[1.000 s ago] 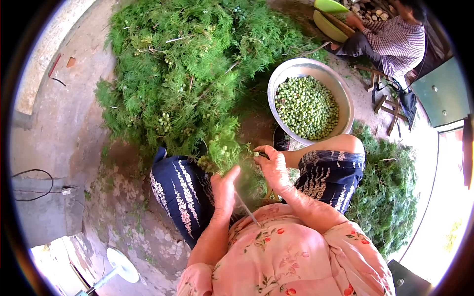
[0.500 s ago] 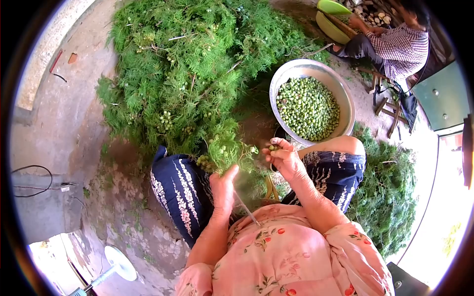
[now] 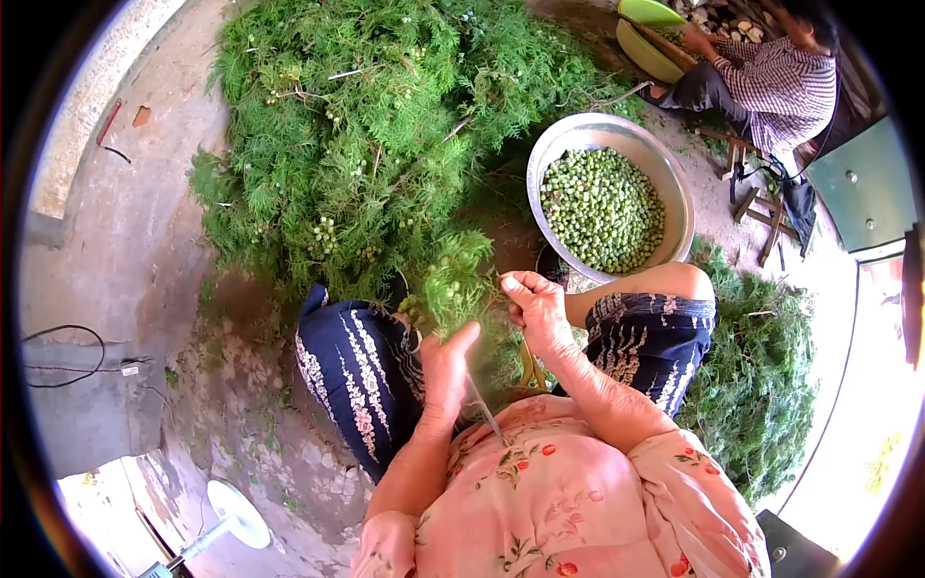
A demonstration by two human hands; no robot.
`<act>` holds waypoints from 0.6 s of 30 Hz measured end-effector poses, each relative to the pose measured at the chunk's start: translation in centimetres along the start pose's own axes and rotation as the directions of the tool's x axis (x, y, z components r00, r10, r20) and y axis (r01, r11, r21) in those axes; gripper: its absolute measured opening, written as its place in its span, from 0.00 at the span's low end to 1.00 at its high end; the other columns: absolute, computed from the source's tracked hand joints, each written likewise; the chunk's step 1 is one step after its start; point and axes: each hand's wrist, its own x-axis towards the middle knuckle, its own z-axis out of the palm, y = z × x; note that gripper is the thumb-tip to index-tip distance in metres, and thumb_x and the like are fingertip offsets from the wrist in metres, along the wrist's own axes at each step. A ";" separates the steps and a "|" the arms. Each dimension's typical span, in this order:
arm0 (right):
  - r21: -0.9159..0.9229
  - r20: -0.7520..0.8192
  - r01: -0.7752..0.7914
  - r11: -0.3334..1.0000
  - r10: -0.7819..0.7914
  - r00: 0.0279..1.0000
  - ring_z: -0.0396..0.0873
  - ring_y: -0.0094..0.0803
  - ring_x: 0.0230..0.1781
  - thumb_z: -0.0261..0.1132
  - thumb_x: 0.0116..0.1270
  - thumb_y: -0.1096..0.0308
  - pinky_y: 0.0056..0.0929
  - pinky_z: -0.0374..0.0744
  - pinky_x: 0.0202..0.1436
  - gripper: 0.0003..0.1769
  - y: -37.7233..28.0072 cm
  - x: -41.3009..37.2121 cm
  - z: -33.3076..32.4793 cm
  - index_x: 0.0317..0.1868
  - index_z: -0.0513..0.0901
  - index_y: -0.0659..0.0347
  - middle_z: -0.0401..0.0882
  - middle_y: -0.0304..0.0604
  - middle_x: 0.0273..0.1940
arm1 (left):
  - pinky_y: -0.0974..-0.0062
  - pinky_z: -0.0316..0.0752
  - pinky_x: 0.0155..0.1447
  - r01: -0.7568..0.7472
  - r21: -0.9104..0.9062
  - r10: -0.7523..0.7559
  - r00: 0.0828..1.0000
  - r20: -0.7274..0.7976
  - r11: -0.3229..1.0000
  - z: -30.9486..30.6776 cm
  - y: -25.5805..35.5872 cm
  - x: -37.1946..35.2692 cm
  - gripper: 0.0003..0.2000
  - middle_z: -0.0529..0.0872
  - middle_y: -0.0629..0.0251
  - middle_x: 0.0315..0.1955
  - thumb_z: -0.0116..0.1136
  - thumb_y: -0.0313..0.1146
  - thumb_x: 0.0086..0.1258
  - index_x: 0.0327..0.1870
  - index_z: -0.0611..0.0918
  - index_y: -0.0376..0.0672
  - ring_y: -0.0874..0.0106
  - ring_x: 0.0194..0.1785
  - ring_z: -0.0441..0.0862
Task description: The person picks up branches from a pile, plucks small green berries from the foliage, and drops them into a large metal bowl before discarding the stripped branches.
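A: Left hand (image 3: 446,374) is curled shut around the base of the sprig (image 3: 456,289), thumb on the near side, and the green fans out beyond the fingers.

B: And the right hand (image 3: 540,313)?

A: Right beside it! Thumb and forefinger are pinched together at the sprig's right edge, the other fingers bent in. Whether a berry sits between those tips, I can't tell.

B: Where's the bowl (image 3: 677,197)?

A: Beyond the right hand, off to the right, with green berries (image 3: 602,207) heaped inside. The big pile (image 3: 337,144) spreads out beyond the sprig, mostly to the left.

B: Anyone else about?

A: Another person (image 3: 785,91) in a checked shirt, sitting at the far right by a green basin (image 3: 647,53).
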 end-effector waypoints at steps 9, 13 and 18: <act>0.261 0.393 -0.229 0.938 0.114 0.912 0.72 0.26 0.20 0.62 0.57 0.76 0.22 0.70 0.22 0.06 0.1 1.2 -4.0 0.35 0.76 0.58 0.76 0.38 0.27 | 0.76 0.71 0.44 0.062 -0.238 -0.090 0.990 -0.107 0.969 -0.6 0.5 0.8 0.18 0.80 0.61 0.35 0.65 0.30 0.55 0.43 0.76 0.30 0.72 0.36 0.77; -0.144 0.332 -0.160 0.977 0.200 0.922 0.66 0.20 0.19 0.69 0.56 0.68 0.17 0.65 0.20 0.22 1.2 -1.7 -2.0 0.50 0.74 0.66 0.72 0.35 0.24 | 0.78 0.71 0.37 0.004 -0.285 -0.025 0.997 -0.069 0.958 -0.4 1.1 0.6 0.19 0.77 0.61 0.29 0.66 0.34 0.54 0.38 0.74 0.28 0.73 0.31 0.74; -0.185 0.341 -0.136 0.973 0.193 0.920 0.66 0.19 0.20 0.68 0.56 0.72 0.17 0.64 0.19 0.25 1.4 -2.0 -0.4 0.54 0.72 0.67 0.72 0.35 0.24 | 0.77 0.72 0.38 0.047 -0.285 -0.062 0.997 -0.046 0.957 -0.4 1.3 0.7 0.13 0.79 0.63 0.28 0.65 0.33 0.56 0.34 0.78 0.33 0.73 0.29 0.76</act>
